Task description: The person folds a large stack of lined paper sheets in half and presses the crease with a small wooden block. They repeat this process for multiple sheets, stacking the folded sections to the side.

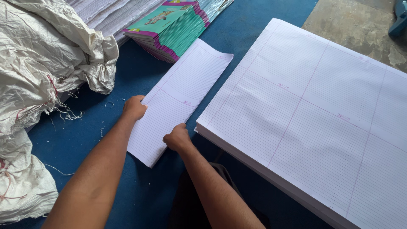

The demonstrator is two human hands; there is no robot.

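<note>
A long folded bundle of ruled white paper lies on the blue floor mat. My left hand grips its left long edge. On the opposite long edge, nearer the bundle's close end, my right hand pinches the paper. Both hands have their fingers curled on the sheets, squeezing the bundle between them. To the right lies a thick stack of large ruled sheets with pink margin lines.
A fanned pile of teal and purple notebook covers lies beyond the bundle, with more ruled paper behind it. Crumpled white woven sacks fill the left side. Bare concrete floor shows at the top right.
</note>
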